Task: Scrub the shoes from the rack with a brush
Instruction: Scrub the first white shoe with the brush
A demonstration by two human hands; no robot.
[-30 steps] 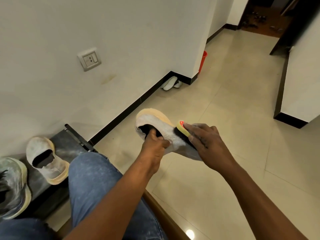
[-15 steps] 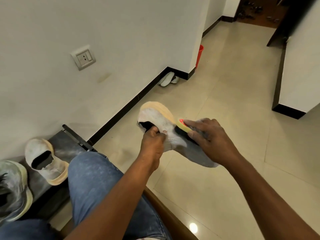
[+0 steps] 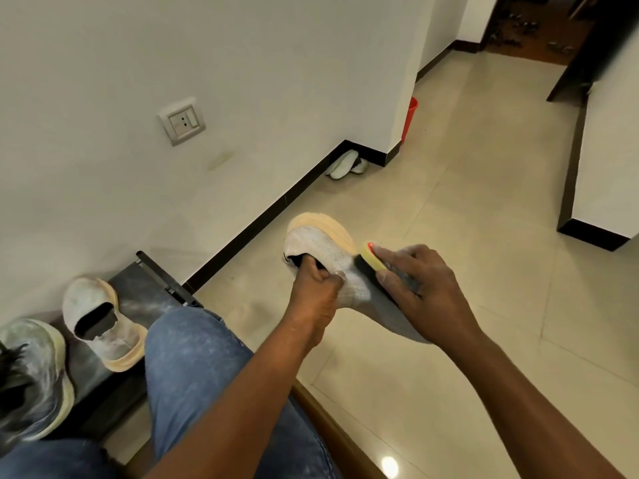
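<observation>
The knit sneaker (image 3: 330, 250), gripped at its collar by the left hand (image 3: 316, 288) above the floor, is best scrubbed with the yellow-backed brush (image 3: 371, 262), clasped under the right hand's fingers (image 3: 397, 267), kept flat and stroked toeward while the collar is held firm.

Brush (image 3: 371, 262) on shoe (image 3: 332, 257), rack (image 3: 138, 288) left

Three shoes are near the hands, one pale shoe (image 3: 325, 250) held between them and two more, a matching pale shoe (image 3: 103, 323) and a grey shoe (image 3: 31, 378), well left of them, plus one brush (image 3: 371, 262) and one pair of slippers (image 3: 345, 165) beyond.
</observation>
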